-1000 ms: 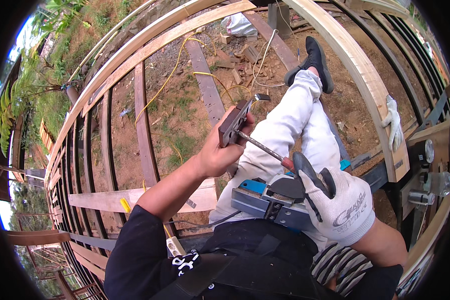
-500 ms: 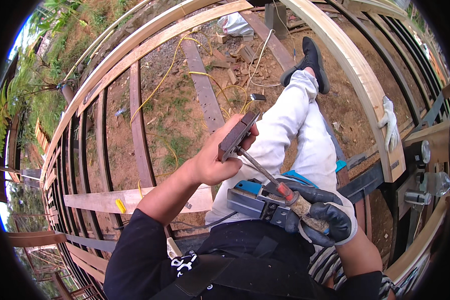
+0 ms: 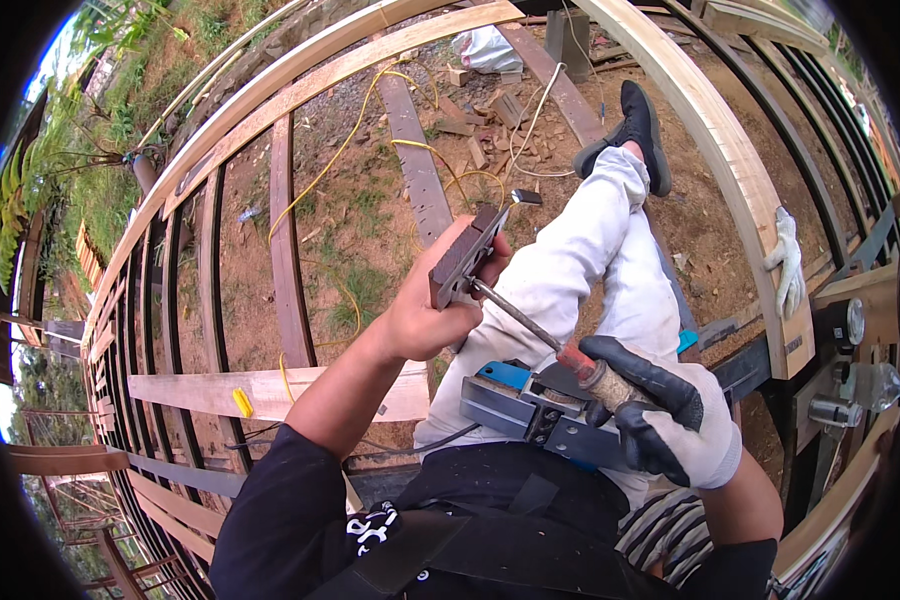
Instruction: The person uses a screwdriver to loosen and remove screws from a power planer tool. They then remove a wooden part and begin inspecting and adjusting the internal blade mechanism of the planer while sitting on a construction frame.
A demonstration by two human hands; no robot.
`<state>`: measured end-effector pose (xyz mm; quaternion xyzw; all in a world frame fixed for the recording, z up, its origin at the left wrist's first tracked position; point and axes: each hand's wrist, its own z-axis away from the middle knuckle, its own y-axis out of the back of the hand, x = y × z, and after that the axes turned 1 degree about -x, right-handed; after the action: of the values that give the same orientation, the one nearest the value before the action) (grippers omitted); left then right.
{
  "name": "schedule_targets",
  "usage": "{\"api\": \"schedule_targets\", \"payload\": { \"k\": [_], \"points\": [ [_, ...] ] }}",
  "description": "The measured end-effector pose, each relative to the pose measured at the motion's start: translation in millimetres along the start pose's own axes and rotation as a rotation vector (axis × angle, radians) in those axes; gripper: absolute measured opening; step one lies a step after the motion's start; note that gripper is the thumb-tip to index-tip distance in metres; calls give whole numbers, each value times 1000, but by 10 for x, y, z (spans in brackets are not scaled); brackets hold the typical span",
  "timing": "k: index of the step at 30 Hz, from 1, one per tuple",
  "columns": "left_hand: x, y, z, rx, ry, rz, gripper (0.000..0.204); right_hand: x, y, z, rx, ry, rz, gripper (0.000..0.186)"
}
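Observation:
My bare left hand [image 3: 417, 322] is closed round a small dark brown block with a grey metal plate [image 3: 456, 264] along one face, raised above my lap. In my gloved right hand [image 3: 690, 425] is a screwdriver [image 3: 522, 326] with a red collar and a worn, pale handle. Its shaft slants up to the left, and the tip meets the plate side of the block; whether it sits in a screw I cannot tell. A blue and grey power tool, like an electric planer [image 3: 542, 412], lies across my lap under the right hand, partly hidden.
Pale timber beams [image 3: 735, 165] and dark metal bars frame the space over bare soil. A yellow cord [image 3: 332, 165] winds across the ground. A white glove [image 3: 788, 262] lies on the right beam, near a clear jar [image 3: 875, 385]. A light board [image 3: 270, 395] spans the left.
My right hand has turned and shifted right, its grip on the screwdriver handle changed and lifted off the planer. The block in my left hand has tilted slightly.

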<state>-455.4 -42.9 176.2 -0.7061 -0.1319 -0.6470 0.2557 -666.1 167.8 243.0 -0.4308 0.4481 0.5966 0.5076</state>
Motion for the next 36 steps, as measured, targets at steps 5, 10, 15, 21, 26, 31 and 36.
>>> {"api": "schedule_targets", "payload": {
  "k": [5,10,15,21,26,31,36],
  "points": [
    [-93,69,-6,-175,-84,-217,59,379,-316,92,-109,-246,-852,67],
    [-101,18,-20,-228,-50,-261,59,426,-506,180,-114,-268,-964,67],
    [-101,-23,6,-224,-49,-190,57,-5,-144,166,-20,-69,-62,67],
    [-137,15,-6,-40,7,5,55,-283,-195,85,79,300,1338,51],
    [-14,-54,41,-18,11,-91,55,-60,-184,170,197,159,366,64],
    [-67,-9,69,-104,-68,-109,58,211,-384,314,291,-76,-695,71],
    [-128,-30,82,-100,-69,-161,58,283,-342,334,144,-191,-632,64]
  ]
}}
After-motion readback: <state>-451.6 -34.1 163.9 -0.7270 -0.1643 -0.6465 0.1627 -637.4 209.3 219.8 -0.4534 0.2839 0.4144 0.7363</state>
